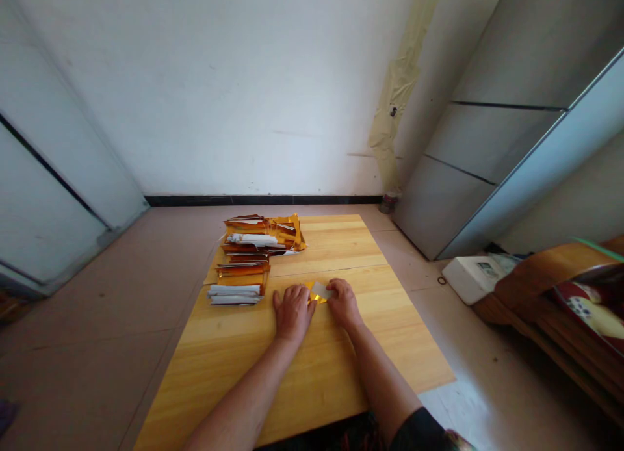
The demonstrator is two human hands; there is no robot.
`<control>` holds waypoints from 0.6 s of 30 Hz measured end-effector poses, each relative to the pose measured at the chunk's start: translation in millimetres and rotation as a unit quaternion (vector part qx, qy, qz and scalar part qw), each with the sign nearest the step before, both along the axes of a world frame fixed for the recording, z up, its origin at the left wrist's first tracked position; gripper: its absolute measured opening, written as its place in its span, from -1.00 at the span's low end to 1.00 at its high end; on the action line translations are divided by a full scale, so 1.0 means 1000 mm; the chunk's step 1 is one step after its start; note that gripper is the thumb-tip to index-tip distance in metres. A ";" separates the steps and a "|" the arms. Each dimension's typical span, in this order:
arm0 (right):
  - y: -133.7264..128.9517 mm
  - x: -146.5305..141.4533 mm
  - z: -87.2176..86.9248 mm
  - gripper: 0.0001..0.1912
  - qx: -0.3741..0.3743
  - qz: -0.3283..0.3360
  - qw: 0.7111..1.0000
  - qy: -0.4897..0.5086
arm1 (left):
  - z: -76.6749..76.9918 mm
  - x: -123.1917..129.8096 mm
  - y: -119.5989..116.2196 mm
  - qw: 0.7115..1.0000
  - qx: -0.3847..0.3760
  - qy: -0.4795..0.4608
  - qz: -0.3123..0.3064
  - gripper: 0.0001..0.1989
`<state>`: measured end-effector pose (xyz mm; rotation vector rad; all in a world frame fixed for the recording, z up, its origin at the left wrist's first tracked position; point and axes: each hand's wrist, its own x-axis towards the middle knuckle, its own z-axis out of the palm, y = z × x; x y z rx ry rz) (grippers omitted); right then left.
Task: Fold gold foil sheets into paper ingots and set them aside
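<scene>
Between my two hands, low on the wooden table [312, 373], lies a small sheet of gold foil paper [319, 295] with a greyish white patch on it. My left hand [293, 311] rests on the table at the sheet's left edge, its fingers bent and its thumb and forefinger gripping that edge. At the opposite edge, the closed fingers of my right hand [345, 306] pinch the paper. Parts of the sheet are hidden under the fingers.
Left of my hands sits a stack of white folded papers [234, 295]. Behind it lie several bundles of gold and brown paper [266, 236]. A wall [253, 113] stands beyond the table, a grey cabinet [468, 139] at right, and a white box [472, 279] near wooden furniture [550, 295].
</scene>
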<state>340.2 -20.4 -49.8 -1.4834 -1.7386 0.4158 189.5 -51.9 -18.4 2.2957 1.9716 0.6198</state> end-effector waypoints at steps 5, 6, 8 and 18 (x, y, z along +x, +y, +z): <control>-0.003 -0.007 0.000 -0.78 -0.004 -0.024 0.999 -0.035 | 0.001 -0.001 0.000 1.000 -0.003 0.002 0.003 -0.89; -0.003 -0.006 0.000 -0.78 -0.006 -0.023 0.999 -0.036 | 0.001 0.000 0.000 1.000 -0.003 0.002 0.003 -0.89; -0.002 -0.003 -0.001 -0.75 -0.008 -0.010 0.999 -0.030 | 0.000 0.000 0.000 1.000 -0.005 -0.001 0.004 -0.90; -0.021 0.004 0.017 -0.73 0.006 0.079 0.979 -0.187 | -0.008 -0.014 0.013 0.997 -0.013 -0.058 -0.048 -0.94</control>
